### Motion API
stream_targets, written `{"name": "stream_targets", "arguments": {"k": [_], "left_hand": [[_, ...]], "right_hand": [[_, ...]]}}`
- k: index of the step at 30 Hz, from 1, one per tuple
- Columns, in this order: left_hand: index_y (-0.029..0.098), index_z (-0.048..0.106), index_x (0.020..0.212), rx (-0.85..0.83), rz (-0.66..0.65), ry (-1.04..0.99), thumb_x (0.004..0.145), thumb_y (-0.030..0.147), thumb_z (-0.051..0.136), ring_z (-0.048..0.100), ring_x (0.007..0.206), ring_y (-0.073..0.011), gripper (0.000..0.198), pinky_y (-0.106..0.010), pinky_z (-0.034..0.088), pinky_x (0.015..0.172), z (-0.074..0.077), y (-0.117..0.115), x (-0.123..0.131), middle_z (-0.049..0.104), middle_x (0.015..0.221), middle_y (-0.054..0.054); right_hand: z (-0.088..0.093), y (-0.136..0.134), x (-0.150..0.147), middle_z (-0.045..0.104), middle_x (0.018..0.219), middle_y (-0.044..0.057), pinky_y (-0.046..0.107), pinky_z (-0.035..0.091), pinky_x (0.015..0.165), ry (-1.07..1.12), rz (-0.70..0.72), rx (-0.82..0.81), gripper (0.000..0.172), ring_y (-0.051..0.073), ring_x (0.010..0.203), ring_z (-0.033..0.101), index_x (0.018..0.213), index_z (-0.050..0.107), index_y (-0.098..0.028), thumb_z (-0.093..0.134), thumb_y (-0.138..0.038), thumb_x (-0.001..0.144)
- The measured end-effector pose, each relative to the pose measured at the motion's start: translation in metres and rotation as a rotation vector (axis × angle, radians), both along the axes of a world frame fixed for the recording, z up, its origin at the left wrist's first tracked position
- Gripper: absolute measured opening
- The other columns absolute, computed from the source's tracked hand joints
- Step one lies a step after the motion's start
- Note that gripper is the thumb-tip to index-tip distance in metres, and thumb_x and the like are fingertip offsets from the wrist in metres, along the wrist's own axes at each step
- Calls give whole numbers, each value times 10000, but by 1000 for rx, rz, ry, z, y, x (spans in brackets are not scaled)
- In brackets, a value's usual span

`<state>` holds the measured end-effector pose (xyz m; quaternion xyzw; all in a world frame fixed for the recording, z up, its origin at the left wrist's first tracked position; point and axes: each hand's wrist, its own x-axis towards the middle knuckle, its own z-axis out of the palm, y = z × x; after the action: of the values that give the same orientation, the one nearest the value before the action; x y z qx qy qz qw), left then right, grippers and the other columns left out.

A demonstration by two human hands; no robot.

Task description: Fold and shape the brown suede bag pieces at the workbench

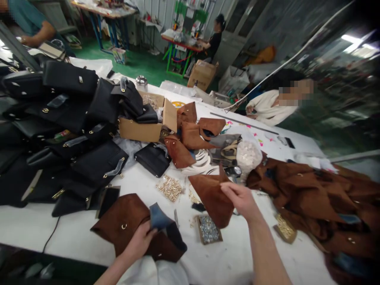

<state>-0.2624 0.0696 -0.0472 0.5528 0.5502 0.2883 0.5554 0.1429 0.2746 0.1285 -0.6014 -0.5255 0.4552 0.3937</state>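
My right hand (239,198) pinches the edge of a brown suede piece (210,200), raised over the table with its point toward the upper left. Closer to me, my left hand (141,239) has its fingers curled onto a larger brown suede bag piece (118,215) with blue lining and a small gold ring. Its fingertips are partly hidden at the fold. Between the hands lies a small box of silver metal parts (209,229). Loose gold studs (170,188) are heaped farther back.
Black bags (97,166) are piled at left, around a cardboard box (141,130). Brown suede pieces (314,194) are heaped at right beside a small tray of gold parts (285,229). A person in white (268,107) sits across the table; others work farther back.
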Motion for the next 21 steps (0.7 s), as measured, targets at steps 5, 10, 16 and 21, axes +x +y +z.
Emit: {"name": "stream_targets", "arguments": {"k": [5,10,16,21], "left_hand": [[218,830,1112,73,-7,-46,1102,283,561,702,1158,-286,277,-405,566,1086,13,0,2,790,1229,-103],[252,825,1268,126,-116,118,963,52,466,686,1166,-277,512,-410,557,1063,5,-18,-5,764,1157,-99],[282,818,1325,74,-252,169,910,28,448,707,1213,-256,611,-386,567,1086,2,-36,1,771,1251,-81],[250,809,1297,92,-194,235,864,10,441,712,1243,-265,617,-416,568,1128,3,-32,12,778,1284,-85]], "right_hand": [[-62,-183,-90,807,876,46,409,449,932,-492,751,-1,290,222,853,656,954,840,-276,592,-277,1104],[-169,-315,-120,778,875,44,385,424,879,-634,644,5,249,234,876,664,927,761,-239,587,-249,1104],[-212,-354,-112,782,911,50,354,445,879,-332,317,-300,383,256,939,690,856,773,-217,717,-554,1028],[-220,-350,-103,751,818,96,388,581,826,338,-447,-794,809,266,841,730,754,686,-198,479,-954,954]]}}
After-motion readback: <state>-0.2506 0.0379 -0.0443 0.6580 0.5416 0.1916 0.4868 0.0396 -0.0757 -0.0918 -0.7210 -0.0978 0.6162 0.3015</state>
